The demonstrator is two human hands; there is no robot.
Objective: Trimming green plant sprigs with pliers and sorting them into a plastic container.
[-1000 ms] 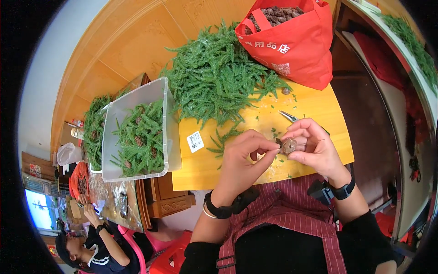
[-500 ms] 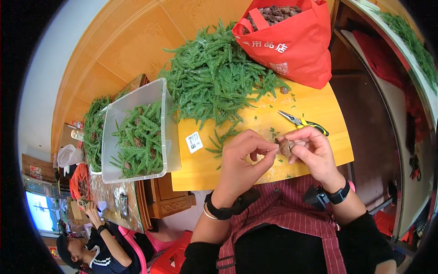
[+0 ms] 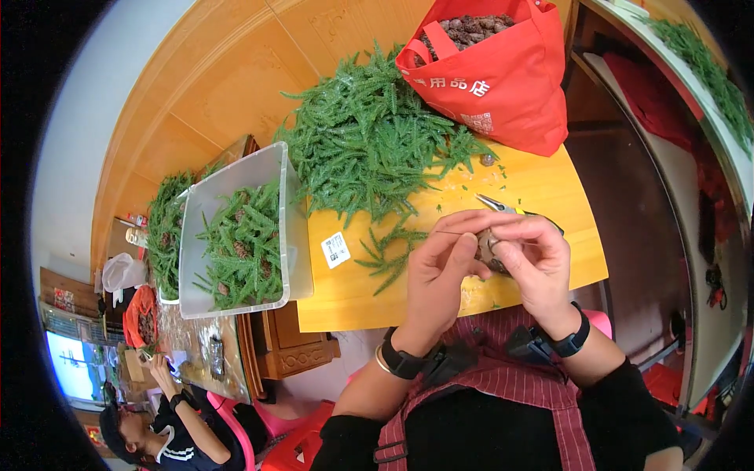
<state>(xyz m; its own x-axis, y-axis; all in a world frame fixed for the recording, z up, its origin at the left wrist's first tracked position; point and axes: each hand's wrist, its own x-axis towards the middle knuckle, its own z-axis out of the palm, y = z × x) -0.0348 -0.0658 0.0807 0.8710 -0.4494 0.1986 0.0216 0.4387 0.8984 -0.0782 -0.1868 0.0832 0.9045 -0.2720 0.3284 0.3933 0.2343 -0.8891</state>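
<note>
While both hands meet over the near edge of the yellow board (image 3: 542, 188), the left hand (image 3: 440, 271) and right hand (image 3: 538, 263) together pinch a small brown pine cone (image 3: 488, 250) between their fingertips. Pliers (image 3: 503, 207) lie just beyond. Farther left: green sprigs (image 3: 369, 141) heaped, clear plastic bin (image 3: 236, 235) beside them. Far right: red bag (image 3: 495, 78) of cones.

Left hand (image 3: 438, 271) and right hand (image 3: 534, 259) pinching a brown pine cone (image 3: 488, 250) over a yellow table (image 3: 542, 188), pliers (image 3: 503, 207) just beyond, heap of green sprigs (image 3: 369, 145), red bag (image 3: 491, 74), clear bin (image 3: 236, 177)
</note>
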